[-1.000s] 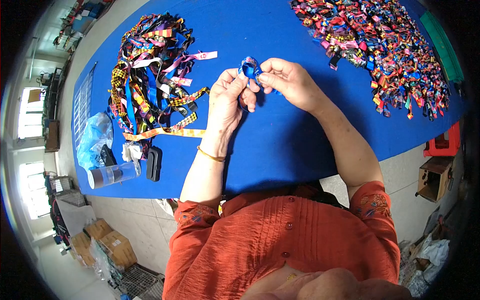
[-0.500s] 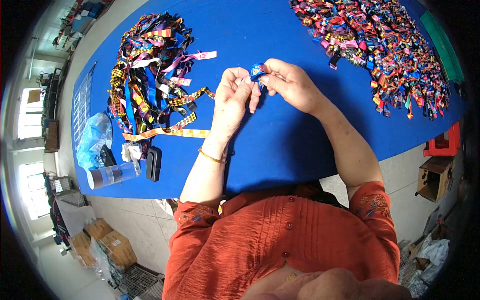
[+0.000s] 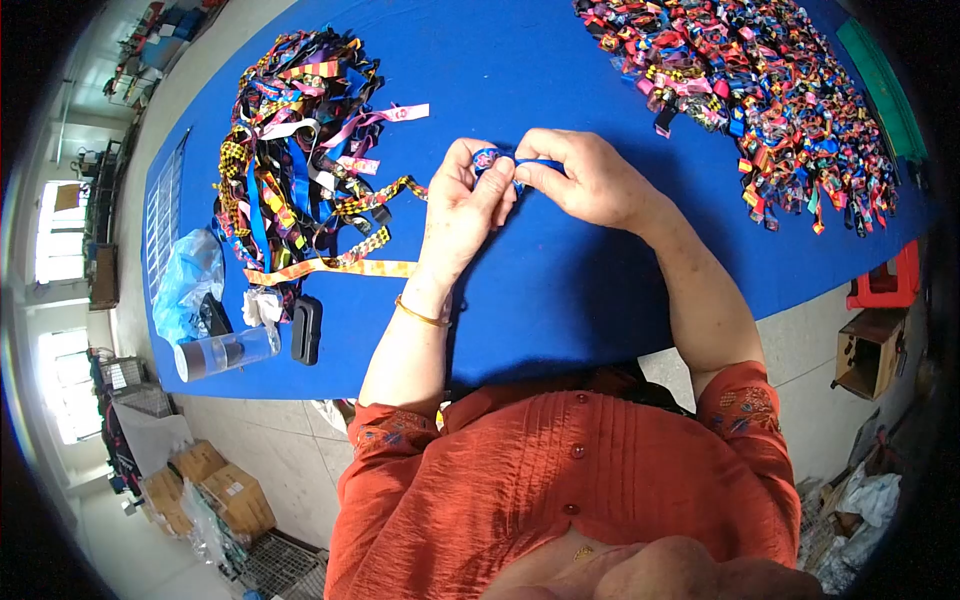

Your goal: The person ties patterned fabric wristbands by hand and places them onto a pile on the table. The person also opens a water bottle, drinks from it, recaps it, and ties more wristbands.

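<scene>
Above the blue-covered table [image 3: 560,290], both of my hands are closed on one blue printed ribbon [image 3: 484,158]. My left hand [image 3: 468,195] pinches it between thumb and fingers, where it loops over the index finger and shows a pink print. The ribbon's other part runs into my right hand [image 3: 585,178], pinched between thumb and bent index finger. The fingertips of the two hands almost meet. Left of my left hand lies a long heap of loose patterned ribbons [image 3: 300,160]. A large pile of small folded or knotted ribbon pieces [image 3: 760,110] covers the far right.
At the table's left edge are a clear bottle [image 3: 228,352], a black case [image 3: 306,330] and a blue plastic bag [image 3: 190,285]. A red stool [image 3: 886,278] and a wooden box [image 3: 870,355] stand off the right side. Cardboard boxes [image 3: 236,498] sit on the floor, lower left.
The blue ribbon has shifted from a bunch between the fingertips to a loop over my left index finger, with a length stretched to my right hand. The right hand has dropped slightly.
</scene>
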A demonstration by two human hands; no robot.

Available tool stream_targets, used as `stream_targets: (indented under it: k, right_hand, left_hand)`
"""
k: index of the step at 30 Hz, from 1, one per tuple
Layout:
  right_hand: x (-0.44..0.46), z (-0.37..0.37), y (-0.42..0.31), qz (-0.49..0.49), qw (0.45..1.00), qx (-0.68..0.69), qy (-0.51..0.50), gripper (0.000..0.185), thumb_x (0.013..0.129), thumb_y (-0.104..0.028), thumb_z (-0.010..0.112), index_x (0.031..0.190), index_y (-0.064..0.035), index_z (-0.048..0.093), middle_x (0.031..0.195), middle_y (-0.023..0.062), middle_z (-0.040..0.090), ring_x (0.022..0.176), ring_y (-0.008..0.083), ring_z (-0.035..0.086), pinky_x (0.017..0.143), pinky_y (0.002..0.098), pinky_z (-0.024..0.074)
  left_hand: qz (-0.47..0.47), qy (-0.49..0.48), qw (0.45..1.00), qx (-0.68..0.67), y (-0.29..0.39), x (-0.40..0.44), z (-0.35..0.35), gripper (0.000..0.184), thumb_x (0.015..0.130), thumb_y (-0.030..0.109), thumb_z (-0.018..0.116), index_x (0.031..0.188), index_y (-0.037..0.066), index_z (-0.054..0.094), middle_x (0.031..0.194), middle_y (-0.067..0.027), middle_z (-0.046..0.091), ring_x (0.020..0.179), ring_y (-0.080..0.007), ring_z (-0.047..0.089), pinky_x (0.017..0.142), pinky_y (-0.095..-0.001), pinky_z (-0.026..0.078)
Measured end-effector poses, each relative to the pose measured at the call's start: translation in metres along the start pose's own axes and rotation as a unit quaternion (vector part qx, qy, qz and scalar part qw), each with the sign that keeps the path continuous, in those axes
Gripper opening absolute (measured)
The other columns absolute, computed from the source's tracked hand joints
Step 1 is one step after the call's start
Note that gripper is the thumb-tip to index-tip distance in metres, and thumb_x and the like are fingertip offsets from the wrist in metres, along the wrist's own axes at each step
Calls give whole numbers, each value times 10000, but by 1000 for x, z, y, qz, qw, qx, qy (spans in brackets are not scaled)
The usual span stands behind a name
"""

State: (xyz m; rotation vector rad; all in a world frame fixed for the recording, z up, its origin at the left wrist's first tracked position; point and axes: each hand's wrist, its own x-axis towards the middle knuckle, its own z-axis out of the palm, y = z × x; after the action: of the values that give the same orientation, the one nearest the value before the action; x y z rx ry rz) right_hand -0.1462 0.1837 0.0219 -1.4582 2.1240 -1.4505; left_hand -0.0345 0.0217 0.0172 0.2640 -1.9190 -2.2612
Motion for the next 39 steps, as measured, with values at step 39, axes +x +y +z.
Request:
stream_targets:
  k: [39]
  right_hand:
    - [4,-1,-6,-32,989,129,58,125,860,-62,733,968,-32,677,911,58,675,870,167,649,772,302,509]
  left_hand:
    - [-60,-66,976,-197,2,5,-13,148,973,189,641,968,43,625,851,-192,700,508,-159,582,428,-241,449]
